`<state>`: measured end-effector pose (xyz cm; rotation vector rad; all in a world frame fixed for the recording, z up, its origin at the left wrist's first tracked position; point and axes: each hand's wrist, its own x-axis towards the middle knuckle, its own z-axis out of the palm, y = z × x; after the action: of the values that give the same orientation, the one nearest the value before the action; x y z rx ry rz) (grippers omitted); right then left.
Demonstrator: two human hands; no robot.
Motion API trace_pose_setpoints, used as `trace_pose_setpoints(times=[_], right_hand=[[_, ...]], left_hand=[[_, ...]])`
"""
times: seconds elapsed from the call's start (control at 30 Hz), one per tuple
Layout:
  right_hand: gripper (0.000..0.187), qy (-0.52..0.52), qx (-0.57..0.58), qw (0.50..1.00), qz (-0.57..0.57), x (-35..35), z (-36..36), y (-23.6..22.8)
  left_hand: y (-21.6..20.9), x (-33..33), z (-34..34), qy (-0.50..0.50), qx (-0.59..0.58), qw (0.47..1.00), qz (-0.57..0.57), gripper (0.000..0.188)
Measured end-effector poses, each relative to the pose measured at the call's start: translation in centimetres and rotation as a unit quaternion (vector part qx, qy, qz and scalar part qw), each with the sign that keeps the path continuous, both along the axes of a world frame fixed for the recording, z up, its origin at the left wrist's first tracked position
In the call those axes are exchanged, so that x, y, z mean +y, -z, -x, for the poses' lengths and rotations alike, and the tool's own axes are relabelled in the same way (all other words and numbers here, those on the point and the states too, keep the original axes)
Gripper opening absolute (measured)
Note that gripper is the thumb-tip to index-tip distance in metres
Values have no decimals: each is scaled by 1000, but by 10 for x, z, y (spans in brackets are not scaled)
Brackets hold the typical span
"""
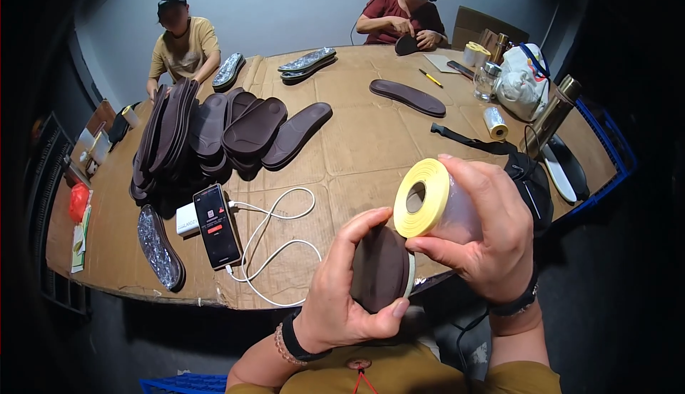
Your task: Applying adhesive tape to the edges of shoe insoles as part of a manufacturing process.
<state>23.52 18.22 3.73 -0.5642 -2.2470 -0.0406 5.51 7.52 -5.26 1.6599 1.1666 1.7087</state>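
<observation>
My left hand (344, 298) is closed around a dark brown shoe insole (378, 269), held upright above the table's near edge. A pale layer runs along the insole's right side. My right hand (492, 230) grips a roll of clear film (460, 212) with a yellow core end, fingers over the top and thumb underneath. The roll's lower edge meets or nearly meets the top of the insole; whether they touch I cannot tell. On the left of the table lies a large heap of brown insoles (250, 126). A film-wrapped insole (158, 248) rests near the front left.
A phone (217, 226) with a white cable lies beside a white power bank (187, 219). One insole (407, 98), a film roll (494, 123), a black strapped bag (528, 187) and a steel flask (556, 112) are on the cardboard-covered table (349, 151). Two people work across it.
</observation>
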Motion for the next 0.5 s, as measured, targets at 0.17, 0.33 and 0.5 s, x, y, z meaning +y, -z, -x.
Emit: trace_pose_setpoints(times=[0.17,0.33,0.5], right_hand=[[86,3,5,1000,0,0,-4,3],[102,-5,56,996,-74,-13,-7,3],[87,40,-16,998,-49,-11,-7,14]], left_hand=[[-6,-4,3,-27,94,995,33,89],[1,17,17,-5,149,971,-187,96],[29,43,32,12,190,959,-210,95]])
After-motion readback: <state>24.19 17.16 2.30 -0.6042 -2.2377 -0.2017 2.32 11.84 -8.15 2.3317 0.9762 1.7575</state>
